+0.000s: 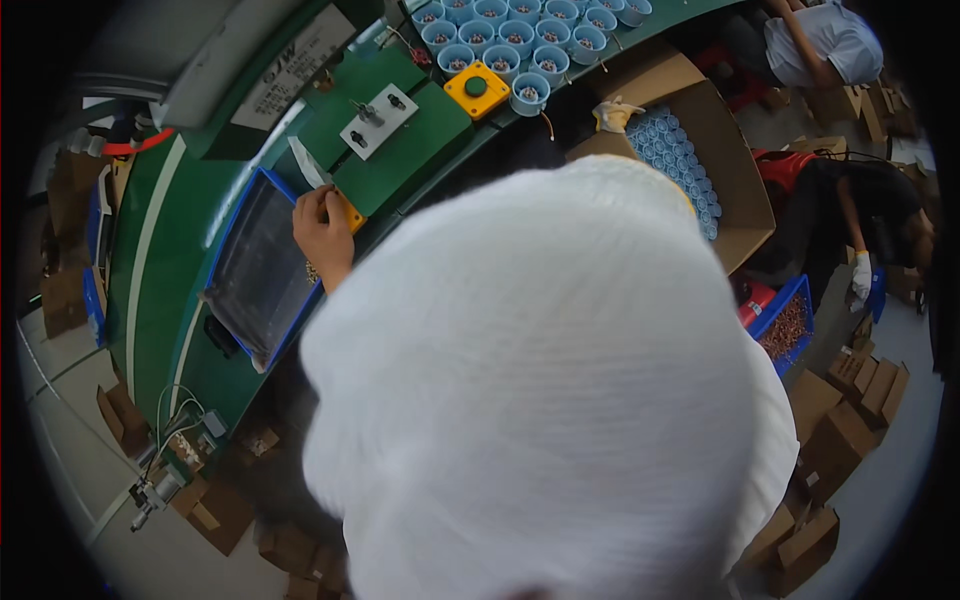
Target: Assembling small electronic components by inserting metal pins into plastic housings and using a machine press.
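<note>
My left hand [325, 235], bare, is at the near edge of the green bench with its fingers curled in. It lies beside a yellow box [352, 213], which it partly covers; a pale strip [308, 162] rises just beyond the fingertips. What the fingers hold, if anything, is hidden. To the right, a cream-gloved hand [615, 114], seemingly my right, is at the edge of an open carton [742, 200] of light blue cups [672, 160]. Its fingers are too small to read. A large white cloth-like shape [530, 370] close up hides my forearms.
A blue-rimmed tray [250, 265] lies left of my left hand. Beyond stand a metal fixture block [378, 122], a yellow box with a green button [476, 88] and several filled blue cups [516, 36]. Two other people [825, 45] are at the right, near a blue bin [785, 325] of copper-coloured parts.
</note>
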A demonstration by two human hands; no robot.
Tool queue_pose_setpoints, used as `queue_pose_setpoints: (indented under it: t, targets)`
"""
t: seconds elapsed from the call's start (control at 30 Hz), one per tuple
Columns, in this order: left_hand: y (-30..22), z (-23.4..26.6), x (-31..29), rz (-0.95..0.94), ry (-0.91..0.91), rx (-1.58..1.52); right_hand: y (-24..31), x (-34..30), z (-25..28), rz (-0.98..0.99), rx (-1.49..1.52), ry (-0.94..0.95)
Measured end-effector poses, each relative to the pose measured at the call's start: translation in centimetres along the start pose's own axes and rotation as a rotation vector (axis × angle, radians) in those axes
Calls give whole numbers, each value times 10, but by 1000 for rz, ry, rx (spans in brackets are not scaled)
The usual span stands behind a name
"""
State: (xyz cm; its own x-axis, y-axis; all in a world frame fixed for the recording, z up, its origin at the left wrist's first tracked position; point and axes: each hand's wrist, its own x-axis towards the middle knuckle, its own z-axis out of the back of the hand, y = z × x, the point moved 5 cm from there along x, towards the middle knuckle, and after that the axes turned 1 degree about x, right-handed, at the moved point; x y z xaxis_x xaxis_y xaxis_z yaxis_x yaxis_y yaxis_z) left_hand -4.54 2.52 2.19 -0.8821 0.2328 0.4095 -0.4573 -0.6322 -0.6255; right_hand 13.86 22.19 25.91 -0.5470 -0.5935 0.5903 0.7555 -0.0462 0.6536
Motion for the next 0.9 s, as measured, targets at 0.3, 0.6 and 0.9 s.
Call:
queue_pose_setpoints:
  t: [0.3,0.6,0.9]
  targets:
    - [-6,6,2,61,-30,-98,-128,-178,67,-526,-1069,-616]
    - [-4,3,2,-26,-70,-64,-137,-210,53,-413,-946,-851]
    - [-26,11,-4,-95,-127,30,-190,-29,41,-484,-543,-682]
